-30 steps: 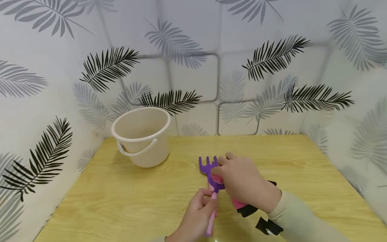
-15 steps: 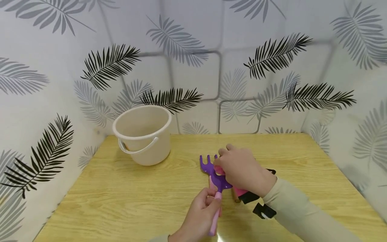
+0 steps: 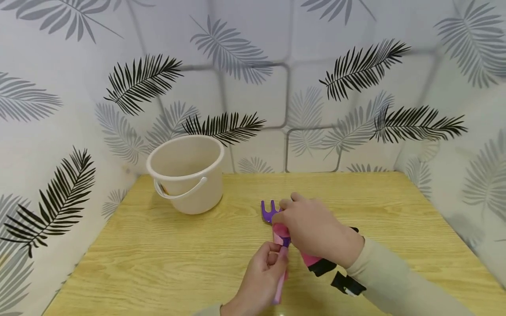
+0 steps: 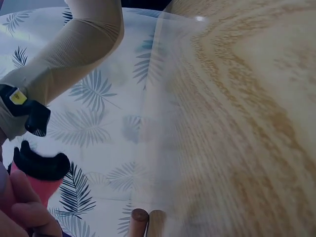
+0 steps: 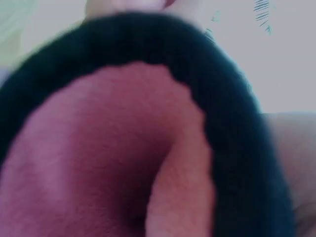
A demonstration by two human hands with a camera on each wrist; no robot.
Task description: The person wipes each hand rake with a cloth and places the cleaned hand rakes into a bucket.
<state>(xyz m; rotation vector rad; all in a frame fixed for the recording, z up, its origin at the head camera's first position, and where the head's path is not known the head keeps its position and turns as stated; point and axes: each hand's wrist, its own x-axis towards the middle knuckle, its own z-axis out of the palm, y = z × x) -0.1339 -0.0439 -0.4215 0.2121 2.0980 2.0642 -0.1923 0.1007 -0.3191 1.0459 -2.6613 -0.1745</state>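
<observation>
In the head view my left hand grips the pink handle of a hand trowel whose purple head is mostly covered. My right hand pinches a pink glove over that head, its fingers curled around the cloth. The glove's black cuff hangs below the right wrist; seen from the right wrist, this cuff rings a pink opening. Just beyond the hands, a purple garden fork lies on the table, partly hidden. In the left wrist view, fingers overlap the glove's pink cloth.
A cream bucket with its handle down stands at the back left of the wood-grain table. Two round wooden ends show low in the left wrist view. Leaf-patterned walls border the back and sides.
My right hand moves slightly right and up, then back left and down with the glove. The trowel's purple head, visible before, is now mostly covered. My left hand keeps its grip.
</observation>
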